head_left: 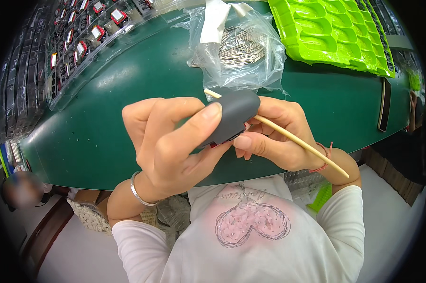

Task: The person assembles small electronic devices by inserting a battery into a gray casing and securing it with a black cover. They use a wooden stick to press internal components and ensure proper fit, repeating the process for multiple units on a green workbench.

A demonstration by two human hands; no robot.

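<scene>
From where I stand, the left hand [168, 146] is up in front of the chest, wrist bent inward and fingers curled, with the thumb flat on the case [236, 106] and the other fingers folded around and below it. It has a firm grasp on the case. The right hand [286, 141] comes in from the other side, fingers bent, the thumb pointing inward at the case's near edge; it holds the stick [298, 142] in its fingers. Both elbows are bent and spread, so the hands meet in the middle, by the near edge of the table [95, 151].

There is one case, dark grey and smooth, tilted between the hands, with a bit of red at its lower edge. There is one stick, pale and thin, crossing behind the case and slanting down over the right forearm. I count one bangle [137, 191] on the left wrist and one red cord [327, 158] on the right.

Farther off sits one clear bag [269, 66], with pins [241, 47] too many to count and one white sheet [215, 21] over them. To its right is one green tray [316, 44]; at upper left, several red-framed parts [98, 32], too crowded to number exactly
</scene>
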